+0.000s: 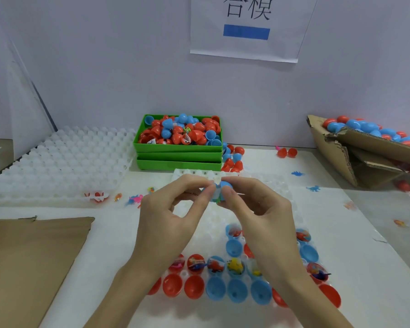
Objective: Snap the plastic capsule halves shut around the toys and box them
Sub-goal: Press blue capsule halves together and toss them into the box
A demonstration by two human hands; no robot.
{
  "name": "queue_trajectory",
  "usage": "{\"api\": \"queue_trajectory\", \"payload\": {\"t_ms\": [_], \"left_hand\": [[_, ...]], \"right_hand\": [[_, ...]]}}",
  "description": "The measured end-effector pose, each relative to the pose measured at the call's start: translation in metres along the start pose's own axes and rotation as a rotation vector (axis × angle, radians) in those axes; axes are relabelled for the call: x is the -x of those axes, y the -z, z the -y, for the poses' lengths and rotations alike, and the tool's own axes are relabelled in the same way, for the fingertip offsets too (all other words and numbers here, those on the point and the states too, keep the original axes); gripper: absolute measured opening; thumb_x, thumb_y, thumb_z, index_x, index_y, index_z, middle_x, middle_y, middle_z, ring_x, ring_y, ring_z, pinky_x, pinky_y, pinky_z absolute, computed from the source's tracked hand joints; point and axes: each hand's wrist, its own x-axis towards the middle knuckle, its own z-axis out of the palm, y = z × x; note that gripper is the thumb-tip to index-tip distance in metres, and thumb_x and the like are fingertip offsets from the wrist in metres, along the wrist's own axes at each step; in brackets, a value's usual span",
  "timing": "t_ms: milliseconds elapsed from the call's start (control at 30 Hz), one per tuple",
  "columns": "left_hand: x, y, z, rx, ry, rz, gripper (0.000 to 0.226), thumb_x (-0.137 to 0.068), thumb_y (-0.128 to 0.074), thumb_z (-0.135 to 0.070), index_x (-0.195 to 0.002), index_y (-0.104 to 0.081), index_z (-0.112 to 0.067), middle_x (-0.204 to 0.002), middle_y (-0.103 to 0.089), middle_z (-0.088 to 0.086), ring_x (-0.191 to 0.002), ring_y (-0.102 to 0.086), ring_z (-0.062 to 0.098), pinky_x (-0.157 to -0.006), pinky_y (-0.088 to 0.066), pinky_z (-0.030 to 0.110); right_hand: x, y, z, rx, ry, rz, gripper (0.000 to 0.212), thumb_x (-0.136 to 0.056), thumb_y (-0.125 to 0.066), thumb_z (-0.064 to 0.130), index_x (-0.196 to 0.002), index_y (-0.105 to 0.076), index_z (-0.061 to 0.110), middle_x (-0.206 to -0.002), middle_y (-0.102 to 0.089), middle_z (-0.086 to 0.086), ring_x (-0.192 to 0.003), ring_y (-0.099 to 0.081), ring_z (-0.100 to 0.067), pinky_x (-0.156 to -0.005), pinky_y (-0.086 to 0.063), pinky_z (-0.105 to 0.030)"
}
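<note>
My left hand [173,209] and my right hand [253,204] meet above the middle of the table. Between their fingertips they pinch a blue capsule [219,189] with a small toy and a slip of paper showing at its seam. Below the hands lies a clear dimpled tray [282,185] on the table. Its near rows hold open red halves [172,285] and blue halves [237,291], and several halves with toys in them [235,266]. At the far right, a torn cardboard box [365,143] holds closed red and blue capsules.
A green bin [178,147] full of loose halves stands at the back on stacked green trays. A stack of white dimpled trays [57,162] sits to the left. A cardboard sheet [29,261] covers the near left. Loose toys [313,188] and halves are scattered about.
</note>
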Motion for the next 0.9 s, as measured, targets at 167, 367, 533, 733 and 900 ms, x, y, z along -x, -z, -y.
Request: {"api": "queue_trajectory", "payload": {"t_ms": [167, 367, 533, 733, 900], "left_hand": [[-0.0024, 0.0064, 0.0017, -0.208, -0.118, 0.123, 0.035, -0.089, -0.080, -0.037, -0.121, -0.074, -0.022, -0.107, -0.074, -0.013, -0.090, -0.072, 0.007, -0.084, -0.058, 0.019], [-0.0021, 0.0032, 0.0041, -0.165, -0.101, 0.097, 0.021, -0.091, -0.075, -0.020, -0.111, -0.078, -0.018, -0.108, -0.076, -0.010, -0.091, -0.073, 0.009, -0.081, -0.060, 0.023], [0.0012, -0.0023, 0.0032, -0.101, 0.001, 0.059, 0.019, -0.093, -0.076, -0.013, -0.110, -0.080, -0.019, -0.107, -0.078, -0.012, -0.097, -0.074, 0.011, -0.083, -0.062, 0.025], [0.0031, -0.0018, 0.0012, 0.069, 0.193, -0.014, 0.023, -0.089, -0.079, -0.008, -0.107, -0.083, -0.022, -0.108, -0.079, -0.014, -0.103, -0.074, 0.003, -0.084, -0.059, 0.017], [0.0026, -0.0016, -0.0010, 0.060, 0.174, -0.024, 0.025, -0.088, -0.081, -0.008, -0.109, -0.083, -0.022, -0.103, -0.080, -0.014, -0.099, -0.075, 0.002, -0.086, -0.059, 0.018]], "right_hand": [[-0.0023, 0.0028, -0.0011, -0.043, -0.106, -0.024, 0.014, -0.093, -0.072, 0.030, -0.105, -0.079, 0.025, -0.094, -0.079, 0.010, -0.088, -0.077, -0.010, -0.074, -0.057, -0.013], [-0.0024, -0.0007, -0.0035, 0.042, -0.033, -0.029, 0.014, -0.091, -0.073, 0.032, -0.104, -0.077, 0.028, -0.095, -0.078, 0.014, -0.089, -0.076, -0.009, -0.075, -0.057, -0.013], [-0.0017, 0.0000, -0.0059, 0.146, 0.054, -0.031, 0.015, -0.092, -0.075, 0.028, -0.106, -0.074, 0.033, -0.098, -0.076, 0.017, -0.094, -0.076, -0.012, -0.081, -0.060, -0.021], [0.0022, -0.0022, -0.0076, 0.170, 0.079, -0.011, 0.018, -0.091, -0.077, 0.027, -0.109, -0.074, 0.026, -0.101, -0.076, 0.013, -0.096, -0.075, -0.013, -0.082, -0.061, -0.024], [0.0027, -0.0045, -0.0076, 0.186, 0.115, -0.021, 0.019, -0.090, -0.079, 0.024, -0.108, -0.074, 0.024, -0.100, -0.076, 0.013, -0.096, -0.074, -0.012, -0.081, -0.058, -0.018]]}}
